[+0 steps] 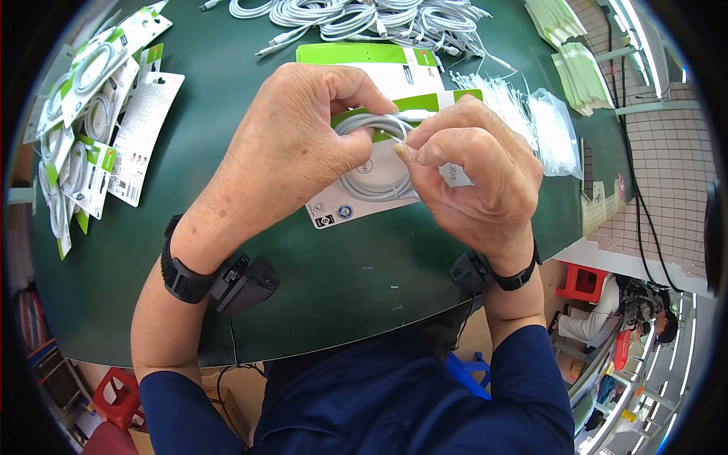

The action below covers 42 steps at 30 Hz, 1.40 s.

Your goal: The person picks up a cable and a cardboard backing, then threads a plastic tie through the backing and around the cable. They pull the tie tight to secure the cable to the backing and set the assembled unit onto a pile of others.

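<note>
A white-and-green backing card [322, 206] lies tilted on the dark green table in front of me, with a coiled grey-white charging cable [377, 196] on it. Thumb and index finger of my left hand [284, 140] close round the upper left of the coil. At the coil's upper right, my right hand [485, 171] pinches the end of a thin white cable tie [391, 136] between thumb and forefinger. How far the tie runs round the cable is hidden by the fingers. Both wrists wear black straps with small dark devices.
Loose coiled cables [356, 19] are heaped at the back. Blank green-and-white cards [367, 54] lie beyond my hands. Many cable ties [504, 106] spread beside a clear bag [555, 133] at right. Carded cables [83, 125] pile up at left; card stacks [580, 76] stand far right.
</note>
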Motion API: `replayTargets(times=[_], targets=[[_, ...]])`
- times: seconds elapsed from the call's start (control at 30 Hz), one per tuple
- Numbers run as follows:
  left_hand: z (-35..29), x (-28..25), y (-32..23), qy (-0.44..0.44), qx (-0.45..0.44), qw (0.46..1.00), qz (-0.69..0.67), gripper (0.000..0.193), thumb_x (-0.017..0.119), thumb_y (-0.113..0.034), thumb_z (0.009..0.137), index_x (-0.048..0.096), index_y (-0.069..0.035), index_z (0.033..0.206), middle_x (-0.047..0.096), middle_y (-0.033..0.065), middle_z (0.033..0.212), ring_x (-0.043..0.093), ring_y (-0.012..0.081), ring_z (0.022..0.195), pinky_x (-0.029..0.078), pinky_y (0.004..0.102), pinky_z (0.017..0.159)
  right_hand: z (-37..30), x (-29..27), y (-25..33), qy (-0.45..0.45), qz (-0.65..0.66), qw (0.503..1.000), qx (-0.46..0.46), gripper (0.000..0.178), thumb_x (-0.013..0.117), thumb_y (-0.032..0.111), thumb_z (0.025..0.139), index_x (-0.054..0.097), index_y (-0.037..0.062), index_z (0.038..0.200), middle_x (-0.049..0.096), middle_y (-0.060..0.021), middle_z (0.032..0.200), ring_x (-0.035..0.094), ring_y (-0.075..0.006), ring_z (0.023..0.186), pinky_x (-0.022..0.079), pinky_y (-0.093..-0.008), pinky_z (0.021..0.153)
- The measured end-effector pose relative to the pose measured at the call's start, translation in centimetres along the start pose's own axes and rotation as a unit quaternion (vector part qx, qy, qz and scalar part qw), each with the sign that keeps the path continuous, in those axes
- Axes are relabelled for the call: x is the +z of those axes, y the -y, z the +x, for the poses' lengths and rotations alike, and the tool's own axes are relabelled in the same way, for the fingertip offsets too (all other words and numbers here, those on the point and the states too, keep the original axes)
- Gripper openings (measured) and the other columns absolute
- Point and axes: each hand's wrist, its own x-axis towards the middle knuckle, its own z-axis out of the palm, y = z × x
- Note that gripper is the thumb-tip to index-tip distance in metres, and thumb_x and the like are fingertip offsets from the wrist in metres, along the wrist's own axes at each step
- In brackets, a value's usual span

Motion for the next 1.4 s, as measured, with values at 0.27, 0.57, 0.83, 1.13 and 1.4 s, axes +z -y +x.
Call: replayTargets(times=[0.27,0.57,0.83,1.13,1.4], targets=[[-0.1,-0.1,-0.1,-0.001,-0.007,1.0,-0.003,0.026,0.06,0.009,0.08,0.073,0.004,0.102,0.073,0.0056,0.094,0.066,0.0079,0.091,0.054,0.0234,0.087,0.0,0.2,0.1,0.014,-0.003,1.0,0.007,0.033,0.081,-0.01,0.068,0.056,0.0083,0.08,0.068,-0.0066,0.078,0.066,-0.0198,0.066,0.05,-0.0286,0.057],[0.1,0.0,0.0,0.01,-0.018,0.999,-0.028,0.026,0.059,0.01,0.08,0.072,0.005,0.102,0.073,0.0044,0.094,0.065,0.0071,0.09,0.054,0.0228,0.084,0.0,0.2,0.1,0.025,-0.004,1.0,0.009,0.032,0.08,-0.01,0.067,0.055,0.0075,0.077,0.066,-0.0056,0.077,0.064,-0.0207,0.065,0.05,-0.0297,0.057],[0.2,-0.2,0.4,0.031,-0.036,0.997,-0.053,0.025,0.06,0.01,0.08,0.071,0.005,0.102,0.071,0.0027,0.093,0.065,0.0062,0.089,0.054,0.0226,0.081,0.0,0.6,-0.4,0.038,-0.022,0.999,-0.02,0.028,0.079,-0.009,0.065,0.058,0.0063,0.076,0.065,-0.0043,0.077,0.062,-0.0214,0.066,0.048,-0.0306,0.054],[0.3,-0.1,0.3,0.063,-0.066,0.986,-0.139,0.026,0.059,0.01,0.08,0.07,0.006,0.103,0.07,0.0035,0.095,0.064,0.0066,0.088,0.054,0.0225,0.08,0.0,0.4,-0.2,0.073,-0.013,0.997,-0.011,0.024,0.076,-0.009,0.066,0.062,0.0048,0.08,0.064,-0.0051,0.078,0.062,-0.0238,0.067,0.049,-0.0313,0.056],[0.3,-0.4,0.3,0.028,-0.046,0.995,-0.08,0.026,0.06,0.009,0.081,0.07,0.005,0.104,0.072,0.0067,0.098,0.067,0.0095,0.093,0.056,0.0247,0.086,0.4,-1.6,-1.2,-0.022,0.015,0.992,0.122,0.017,0.076,-0.005,0.081,0.072,0.0027,0.096,0.071,-0.0048,0.088,0.065,-0.0112,0.072,0.05,-0.0243,0.058]])
